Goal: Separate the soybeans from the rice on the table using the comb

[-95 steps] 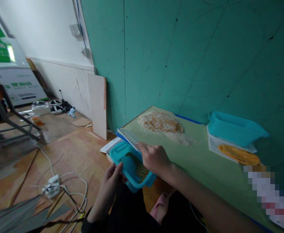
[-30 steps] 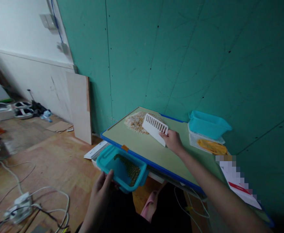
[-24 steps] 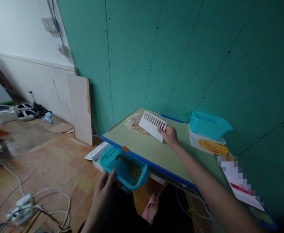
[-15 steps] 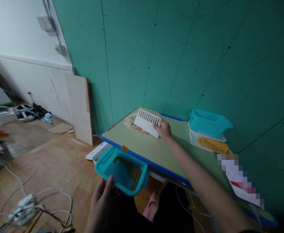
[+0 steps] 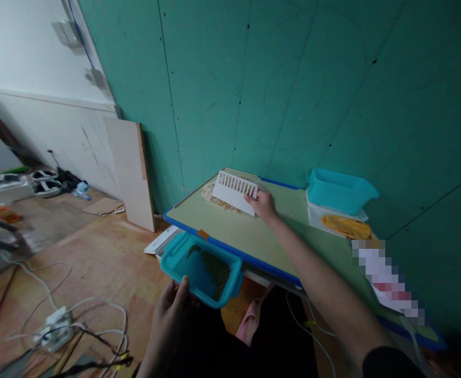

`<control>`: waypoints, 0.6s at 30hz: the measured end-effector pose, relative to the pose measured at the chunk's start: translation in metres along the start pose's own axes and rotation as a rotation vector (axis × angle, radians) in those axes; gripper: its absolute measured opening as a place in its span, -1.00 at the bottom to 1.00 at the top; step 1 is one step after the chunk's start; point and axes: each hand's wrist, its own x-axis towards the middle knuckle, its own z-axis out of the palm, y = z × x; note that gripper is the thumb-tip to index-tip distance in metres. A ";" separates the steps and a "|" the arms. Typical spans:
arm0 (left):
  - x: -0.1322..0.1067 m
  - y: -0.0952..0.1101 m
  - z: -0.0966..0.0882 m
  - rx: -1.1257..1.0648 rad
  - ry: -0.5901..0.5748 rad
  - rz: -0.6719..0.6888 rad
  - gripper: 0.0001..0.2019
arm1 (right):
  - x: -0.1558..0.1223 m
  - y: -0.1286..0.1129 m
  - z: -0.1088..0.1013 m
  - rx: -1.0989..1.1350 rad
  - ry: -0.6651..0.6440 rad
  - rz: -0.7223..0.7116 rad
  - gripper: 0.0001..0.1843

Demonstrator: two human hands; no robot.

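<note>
My right hand [image 5: 262, 206] grips the lower right corner of a white slotted scraper [image 5: 234, 195], which is tilted over a scattered pile of pale and yellow grains [image 5: 226, 206] on the green tabletop [image 5: 230, 228]. Part of the pile is hidden behind the scraper. Below the table's front edge, my left hand [image 5: 170, 304] is closed on the near rim of a turquoise plastic bin [image 5: 199, 278]. Small greenish beans [image 5: 217, 273] lie heaped toward the bin's right side. The bin's far rim sits close against the table edge.
At the table's right stand a second turquoise bin [image 5: 341, 191] and a folded yellow cloth [image 5: 346, 227]. A green wall [image 5: 215, 94] rises behind. A board [image 5: 130, 170] leans against it at left. A power strip [image 5: 59, 328] and loose cables lie on the floor.
The scraper and my right hand have shifted slightly across the grains, with a few grains now showing to the right of the hand. My left hand still holds the bin. The camera view has shifted a little.
</note>
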 end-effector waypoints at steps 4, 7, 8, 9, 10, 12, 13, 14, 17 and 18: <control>0.000 -0.002 0.000 0.003 -0.024 0.012 -0.60 | 0.000 0.001 0.003 0.017 -0.041 0.001 -0.72; 0.001 -0.002 0.000 -0.010 -0.005 0.014 -0.60 | -0.002 -0.001 0.003 -0.020 -0.055 -0.018 -0.72; 0.001 -0.003 0.000 -0.007 0.001 0.011 -0.60 | -0.003 -0.002 0.002 -0.039 -0.054 -0.030 -0.72; 0.001 -0.004 0.000 -0.002 0.004 0.007 -0.59 | -0.003 -0.003 0.002 -0.058 -0.052 -0.043 -0.72; 0.002 -0.004 -0.001 0.002 0.005 0.004 -0.59 | -0.004 -0.004 0.002 -0.072 -0.054 -0.055 -0.71; 0.004 -0.007 -0.003 0.004 0.002 0.003 -0.59 | -0.004 -0.005 0.002 -0.075 -0.065 -0.074 -0.72; 0.005 -0.008 -0.004 -0.001 -0.004 0.005 -0.59 | -0.004 -0.005 0.002 -0.067 -0.076 -0.081 -0.72; 0.005 -0.009 -0.005 -0.008 -0.012 0.006 -0.60 | -0.004 -0.005 0.003 -0.059 -0.088 -0.086 -0.72; 0.007 -0.011 -0.006 -0.037 -0.026 -0.003 -0.62 | -0.004 -0.004 0.004 -0.052 -0.103 -0.108 -0.72; 0.007 -0.011 -0.005 -0.052 -0.028 -0.006 -0.62 | -0.004 -0.003 0.005 -0.054 -0.100 -0.115 -0.72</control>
